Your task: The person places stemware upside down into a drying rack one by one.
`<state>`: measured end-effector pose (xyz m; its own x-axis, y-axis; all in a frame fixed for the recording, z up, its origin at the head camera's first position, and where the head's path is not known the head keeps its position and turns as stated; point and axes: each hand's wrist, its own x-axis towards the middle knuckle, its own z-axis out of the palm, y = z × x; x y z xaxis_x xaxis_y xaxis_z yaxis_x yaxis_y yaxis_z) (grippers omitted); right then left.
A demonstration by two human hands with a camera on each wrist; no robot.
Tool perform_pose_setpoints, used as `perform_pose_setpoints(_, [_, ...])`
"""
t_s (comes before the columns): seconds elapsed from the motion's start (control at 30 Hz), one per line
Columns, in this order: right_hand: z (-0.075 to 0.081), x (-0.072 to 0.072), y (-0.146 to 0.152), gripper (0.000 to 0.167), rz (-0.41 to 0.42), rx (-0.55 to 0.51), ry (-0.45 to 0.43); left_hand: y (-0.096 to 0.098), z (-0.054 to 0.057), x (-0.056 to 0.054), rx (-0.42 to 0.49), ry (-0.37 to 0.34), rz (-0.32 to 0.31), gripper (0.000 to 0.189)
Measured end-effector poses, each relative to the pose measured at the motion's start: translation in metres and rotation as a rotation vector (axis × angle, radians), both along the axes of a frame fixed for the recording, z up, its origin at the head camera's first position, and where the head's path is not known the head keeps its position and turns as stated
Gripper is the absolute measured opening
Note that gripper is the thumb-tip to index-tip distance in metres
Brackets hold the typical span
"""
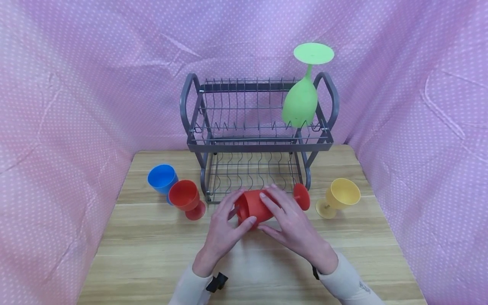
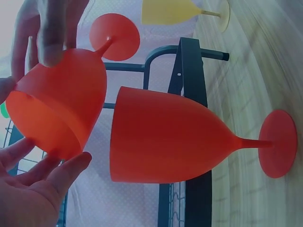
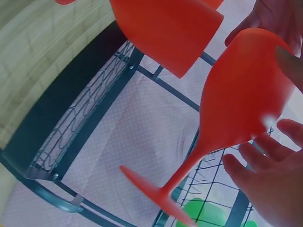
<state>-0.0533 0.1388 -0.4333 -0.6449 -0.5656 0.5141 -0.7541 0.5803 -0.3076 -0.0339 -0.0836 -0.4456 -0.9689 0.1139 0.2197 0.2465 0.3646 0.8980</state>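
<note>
Red goblet (image 1: 256, 206) is hanging sideways between my hands, before the dish rack (image 1: 260, 147). My left hand (image 1: 224, 228) is gripping its rim, my right hand (image 1: 293, 222) is gripping its bowl, and the yellow goblet (image 1: 344, 193) is standing farther right. I'm probably turning it in hand; the next move is calling for steady two-handed support.
</note>
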Motion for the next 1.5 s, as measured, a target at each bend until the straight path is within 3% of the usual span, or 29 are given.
perform_pose_setpoints(0.2, [-0.005, 0.005, 0.007, 0.073, -0.008, -0.146, 0.013, -0.002, -0.007, -0.002, 0.061, -0.021, 0.031, 0.072])
perform_pose_setpoints(0.53, [-0.018, 0.009, 0.012, 0.062, 0.04, -0.439, 0.125, -0.005, -0.007, -0.002, 0.206, -0.044, 0.072, 0.068])
perform_pose_setpoints(1.0, [-0.028, 0.017, 0.019, 0.056, 0.078, -0.575, 0.14, -0.01, -0.008, -0.004, 0.309, -0.051, 0.054, 0.064])
perform_pose_setpoints(1.2, [-0.045, 0.021, 0.023, 0.053, 0.007, -0.54, -0.024, -0.01, -0.008, -0.004, 0.341, -0.053, 0.045, 0.063])
perform_pose_setpoints(1.33, [-0.048, 0.026, 0.024, 0.048, -0.058, -0.508, -0.21, -0.009, -0.008, -0.004, 0.358, -0.038, 0.04, 0.063])
perform_pose_setpoints(1.5, [-0.046, 0.027, 0.019, 0.058, -0.143, -0.511, -0.426, -0.007, -0.008, -0.004, 0.396, -0.031, 0.026, 0.064])
